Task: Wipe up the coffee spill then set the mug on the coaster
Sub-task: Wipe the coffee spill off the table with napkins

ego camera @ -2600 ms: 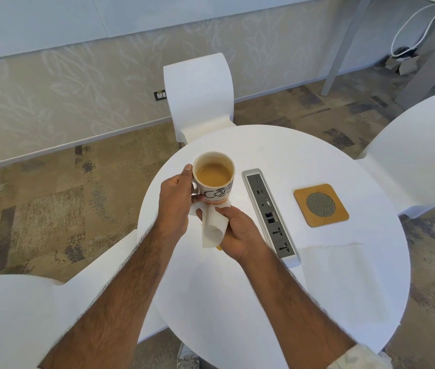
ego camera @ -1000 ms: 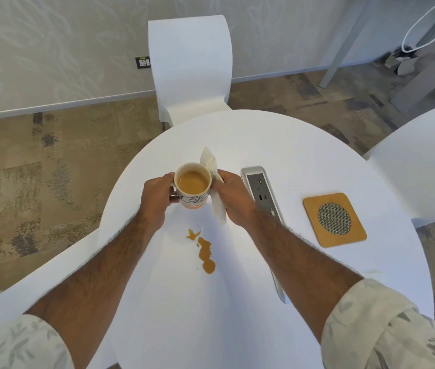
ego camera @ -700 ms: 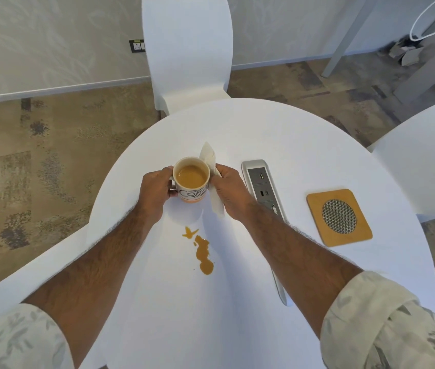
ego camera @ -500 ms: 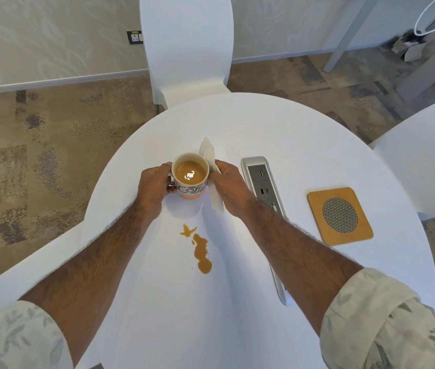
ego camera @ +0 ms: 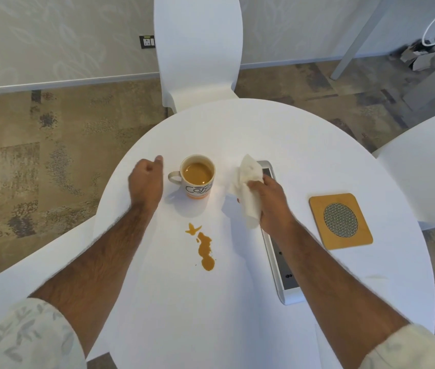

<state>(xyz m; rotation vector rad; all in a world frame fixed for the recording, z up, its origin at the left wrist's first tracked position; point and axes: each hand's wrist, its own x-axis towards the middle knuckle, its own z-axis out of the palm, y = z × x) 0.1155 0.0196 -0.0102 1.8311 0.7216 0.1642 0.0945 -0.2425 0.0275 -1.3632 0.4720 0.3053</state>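
A round white worktop (ego camera: 237, 328) fills the middle of a carpeted room, with white chairs drawn up around it.

Nearest the person, two bare forearms reach out from pale leaf-print sleeves (ego camera: 22, 339). Just short of the mug lies the coffee spill (ego camera: 203, 247), a small splash and a longer brown trail running back toward the person, unwiped and well clear of both hands.

The mug (ego camera: 197, 176) stands upright on the worktop, nearly full of milky coffee, with dark lettering on its side and its handle turned left. The left hand (ego camera: 146, 182) hovers just beside that handle, loosely curled with the thumb up, holding nothing and not touching the mug. On the other side of the mug, the right hand (ego camera: 273, 202) is closed around a crumpled white paper napkin (ego camera: 248, 187), whose loose ends stick out above and below the fist. That hand sits over a long silver power strip (ego camera: 280, 265) set into the worktop, which runs from behind the napkin back toward the person.

Further right of the mug, past the strip, a square wooden coaster (ego camera: 340, 221) with a round mesh centre lies flat and bare.

Beyond the mug, a white chair (ego camera: 197, 54) stands at the far edge, backed by a pale patterned wall with a socket (ego camera: 147, 42).
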